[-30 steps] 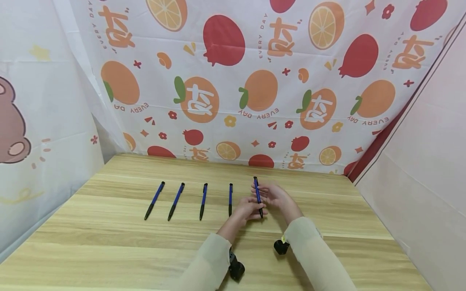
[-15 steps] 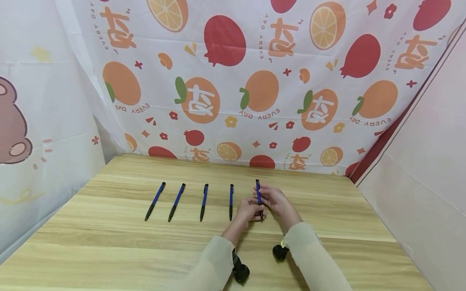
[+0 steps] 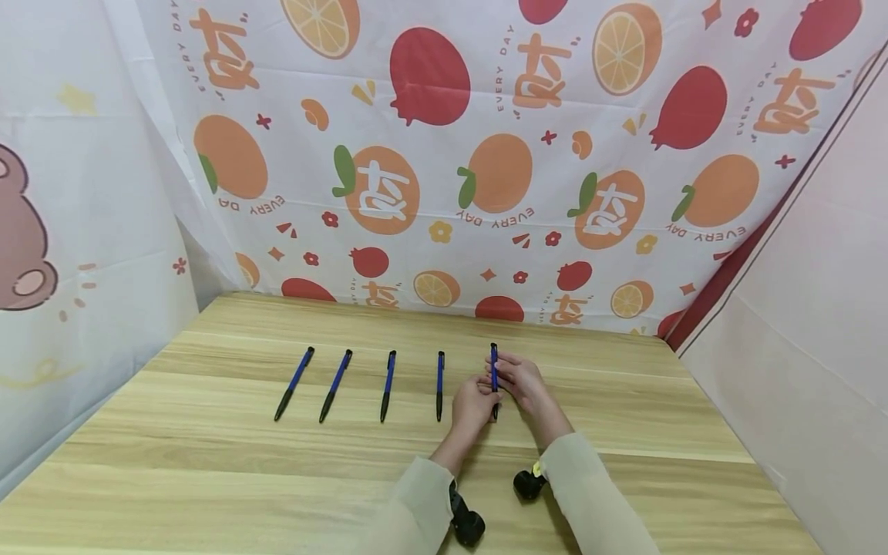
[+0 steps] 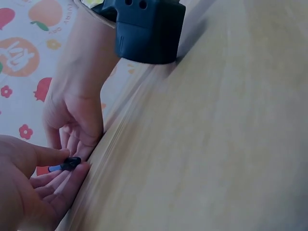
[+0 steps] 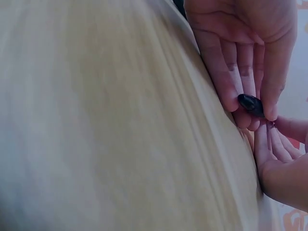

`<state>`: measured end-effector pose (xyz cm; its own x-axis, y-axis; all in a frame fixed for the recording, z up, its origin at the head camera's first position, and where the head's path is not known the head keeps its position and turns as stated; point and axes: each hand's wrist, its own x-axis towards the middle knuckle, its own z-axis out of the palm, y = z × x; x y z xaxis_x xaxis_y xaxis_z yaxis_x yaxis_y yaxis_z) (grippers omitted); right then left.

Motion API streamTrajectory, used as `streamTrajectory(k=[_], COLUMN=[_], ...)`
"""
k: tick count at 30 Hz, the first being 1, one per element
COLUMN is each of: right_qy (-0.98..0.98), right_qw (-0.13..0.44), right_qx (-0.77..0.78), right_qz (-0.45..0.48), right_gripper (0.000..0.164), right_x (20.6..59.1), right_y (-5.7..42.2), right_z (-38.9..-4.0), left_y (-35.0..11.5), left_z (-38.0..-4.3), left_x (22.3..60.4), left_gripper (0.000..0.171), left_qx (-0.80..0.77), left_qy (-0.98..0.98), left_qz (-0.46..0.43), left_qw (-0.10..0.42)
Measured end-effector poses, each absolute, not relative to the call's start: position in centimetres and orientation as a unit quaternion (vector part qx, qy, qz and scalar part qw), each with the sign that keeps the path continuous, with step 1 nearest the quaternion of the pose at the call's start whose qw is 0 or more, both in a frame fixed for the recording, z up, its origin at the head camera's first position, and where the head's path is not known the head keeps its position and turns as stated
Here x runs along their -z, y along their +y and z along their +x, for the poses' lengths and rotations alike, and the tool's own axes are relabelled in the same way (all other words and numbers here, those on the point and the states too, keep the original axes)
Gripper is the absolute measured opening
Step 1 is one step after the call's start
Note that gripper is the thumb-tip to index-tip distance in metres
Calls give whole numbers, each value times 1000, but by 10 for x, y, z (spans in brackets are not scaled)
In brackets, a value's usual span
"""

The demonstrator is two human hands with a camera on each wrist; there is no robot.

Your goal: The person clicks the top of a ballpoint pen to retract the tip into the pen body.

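Between both hands a blue pen (image 3: 494, 376) with black ends stands nearly straight up and down in the head view. My left hand (image 3: 473, 405) pinches its lower black part between thumb and fingers. Higher up, my right hand (image 3: 523, 383) grips the same pen from the right, thumb on the blue barrel. The left wrist view has the pen's black end (image 4: 72, 163) poking out past the left thumb. In the right wrist view the other black end (image 5: 251, 105) lies between the right thumb and fingers. Just left of my left hand lies another blue pen (image 3: 440, 385).
Three more blue pens, the nearest one (image 3: 388, 387) among them, lie spaced out to the left on the wooden table (image 3: 229, 478). A fruit-print cloth (image 3: 444, 239) hangs behind the table, and white cloth (image 3: 805, 324) borders the right side.
The held pen has turned from a slant to nearly straight up and down and shifted slightly right. Both hands stay on it; the left has moved a little right. The other pens lie as before.
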<state>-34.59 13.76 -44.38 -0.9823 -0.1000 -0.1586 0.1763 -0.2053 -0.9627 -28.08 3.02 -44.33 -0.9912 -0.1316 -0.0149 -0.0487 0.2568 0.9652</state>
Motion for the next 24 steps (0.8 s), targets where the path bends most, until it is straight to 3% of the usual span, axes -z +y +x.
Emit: streamTrajectory(k=[7,24], right_qy=[637,749], right_qw=[55,-38], right_qx=[769,659], right_qz=[-4,-56], right_gripper=[35,33], right_x=[450,460], right_y=[136,132], right_z=[-343,-338], left_y=[33,33], left_z=[-278,-277], left_x=[444,445], left_gripper=[17,9], left_qx=[561,473], left_qy=[-823,-874], left_qz=[43,38], left_qw=[75,105])
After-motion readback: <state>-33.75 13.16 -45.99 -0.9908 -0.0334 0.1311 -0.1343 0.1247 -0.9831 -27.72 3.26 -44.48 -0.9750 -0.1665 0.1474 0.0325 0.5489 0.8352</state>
